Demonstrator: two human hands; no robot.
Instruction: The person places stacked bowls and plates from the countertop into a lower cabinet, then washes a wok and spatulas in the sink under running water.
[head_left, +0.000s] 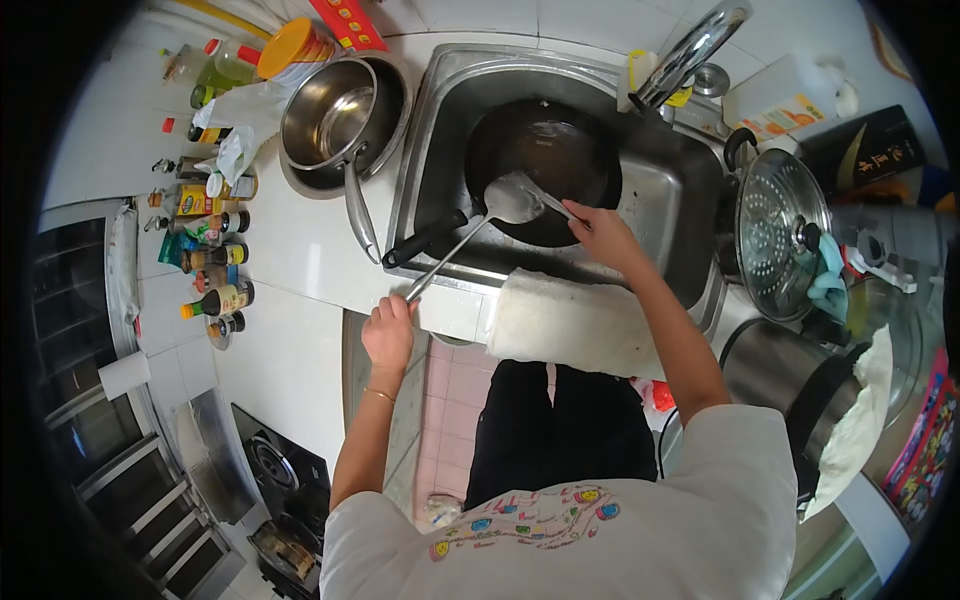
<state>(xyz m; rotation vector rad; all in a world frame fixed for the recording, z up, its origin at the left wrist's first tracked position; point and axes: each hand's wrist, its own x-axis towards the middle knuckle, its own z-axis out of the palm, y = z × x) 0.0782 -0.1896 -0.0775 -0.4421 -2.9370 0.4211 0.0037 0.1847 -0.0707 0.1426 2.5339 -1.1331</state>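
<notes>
My left hand (387, 332) is closed around the handle end of a long metal spatula (450, 252), its broad, rounded head over the pan. At that head, my right hand (604, 236) has its fingers closed on a thin, pale piece that I cannot make out. Below lies a dark frying pan (540, 150) with liquid in it, inside the steel sink (680, 215). Its black handle (425, 238) rests across the sink's left front rim.
The faucet (690, 55) arches over the back right corner. Left of the sink, a steel saucepan (330, 112) is nested in another vessel. A folded white towel (570, 320) drapes the front edge. A strainer-like lid (782, 225) stands right; several bottles (228, 298) line the left wall.
</notes>
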